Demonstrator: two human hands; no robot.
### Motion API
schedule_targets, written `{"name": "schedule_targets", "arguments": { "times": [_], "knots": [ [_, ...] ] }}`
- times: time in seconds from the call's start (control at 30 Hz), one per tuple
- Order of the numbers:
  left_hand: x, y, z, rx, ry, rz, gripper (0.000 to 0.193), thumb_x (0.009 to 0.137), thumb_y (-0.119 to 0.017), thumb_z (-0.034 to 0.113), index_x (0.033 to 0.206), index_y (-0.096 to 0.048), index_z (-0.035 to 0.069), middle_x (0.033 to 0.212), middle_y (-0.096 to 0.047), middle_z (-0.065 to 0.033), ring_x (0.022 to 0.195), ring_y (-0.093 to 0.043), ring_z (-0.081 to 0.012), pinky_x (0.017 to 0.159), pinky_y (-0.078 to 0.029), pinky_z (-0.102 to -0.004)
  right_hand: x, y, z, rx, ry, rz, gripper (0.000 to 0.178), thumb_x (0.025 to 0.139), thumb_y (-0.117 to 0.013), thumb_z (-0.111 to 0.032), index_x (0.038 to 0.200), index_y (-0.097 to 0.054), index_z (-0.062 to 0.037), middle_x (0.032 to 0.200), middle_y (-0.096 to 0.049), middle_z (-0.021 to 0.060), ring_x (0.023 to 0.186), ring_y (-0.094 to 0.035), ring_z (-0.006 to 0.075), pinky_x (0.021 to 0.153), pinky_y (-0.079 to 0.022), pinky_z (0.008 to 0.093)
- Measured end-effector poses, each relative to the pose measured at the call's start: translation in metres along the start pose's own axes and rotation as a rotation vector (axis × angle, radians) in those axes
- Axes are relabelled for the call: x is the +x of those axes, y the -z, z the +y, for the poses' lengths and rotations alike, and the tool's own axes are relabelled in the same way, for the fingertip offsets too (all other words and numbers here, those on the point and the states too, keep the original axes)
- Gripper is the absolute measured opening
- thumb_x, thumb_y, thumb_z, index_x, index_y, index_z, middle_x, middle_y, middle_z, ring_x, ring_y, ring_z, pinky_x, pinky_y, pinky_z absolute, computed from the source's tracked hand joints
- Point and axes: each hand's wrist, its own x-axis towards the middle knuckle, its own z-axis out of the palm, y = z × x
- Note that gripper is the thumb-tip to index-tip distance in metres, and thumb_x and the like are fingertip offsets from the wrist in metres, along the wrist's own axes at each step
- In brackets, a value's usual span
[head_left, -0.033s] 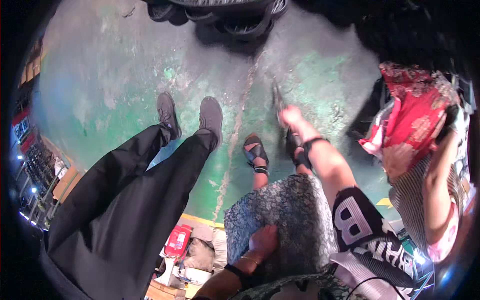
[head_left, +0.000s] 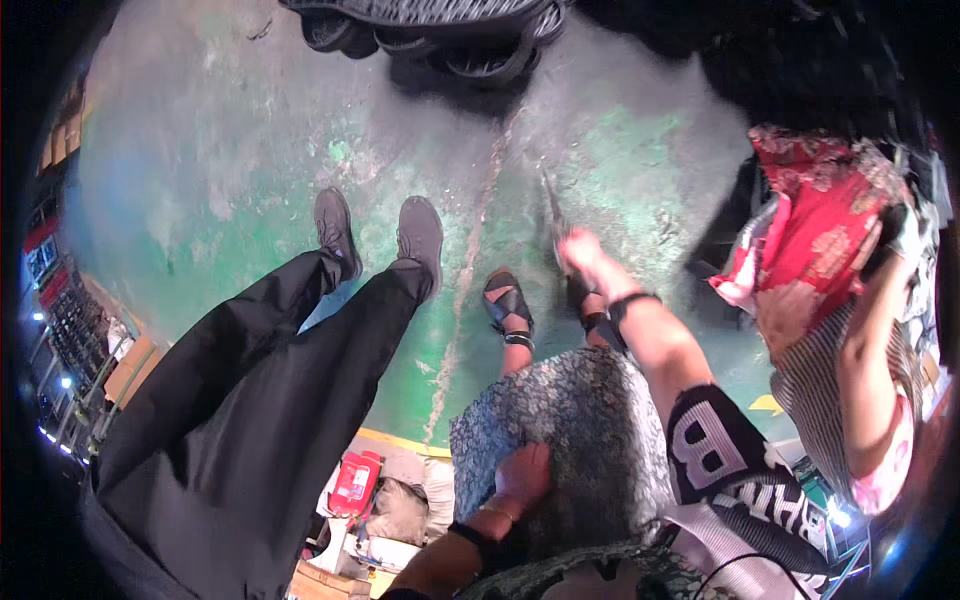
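My right hand [head_left: 580, 250] reaches out low past the sandals [head_left: 510, 305], fingers closed around a long, thin, pointed metal tool [head_left: 553, 200] blurred by motion. The tool's tip points away over the green floor; its exact kind cannot be made out. My left hand [head_left: 525, 472] rests on the dark floral cloth [head_left: 600, 420] over my lap. A black band and a thin bracelet circle that wrist. Its fingers bend down into shadow, so I cannot tell whether they are open or closed.
At left are another person's black trousers [head_left: 290, 370] and grey shoes [head_left: 420, 240]. On the right, another person's arm [head_left: 868, 370] reaches to red floral fabric [head_left: 820, 235]. A black ridged object [head_left: 430, 15] stands ahead. Boxes and a red container [head_left: 355, 485] lie below.
My right hand and the tool have shifted slightly. The red fabric and the arm beside it appear a little further left, and more of the black ridged object shows. My left hand stays on the lap.
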Motion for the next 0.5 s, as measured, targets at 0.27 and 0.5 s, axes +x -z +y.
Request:
{"name": "schedule_targets", "arguments": {
  "times": [0.27,0.5],
  "knots": [
    [-0.006,0.008,-0.020,0.010,0.153,0.282,0.023,0.094,-0.043,0.022,0.092,-0.060,0.007,0.092,-0.065,-0.0180,0.084,-0.063,-0.0391,0.073,-0.050,-0.0495,-0.343,0.096,-0.022,0.526,-0.205,-0.397,0.035,0.090,-0.062,-0.045,0.081,-0.053,-0.0122,0.060,-0.047,-0.0044,0.048,-0.045,0.0082,0.044,-0.036,0.0238],
    [-0.095,0.150,0.117,-1.022,-0.252,0.642,0.017,0.096,-0.055,0.012,0.104,-0.063,0.000,0.087,-0.063,0.0005,0.079,-0.055,-0.0060,0.074,-0.046,-0.0227,-0.563,0.168,-0.052,0.841,0.283,-0.796,0.069,0.082,-0.039,-0.078,0.081,-0.049,-0.0102,0.071,-0.046,-0.0007,0.058,-0.043,0.0083,0.053,-0.036,0.0227]
  ]
}}
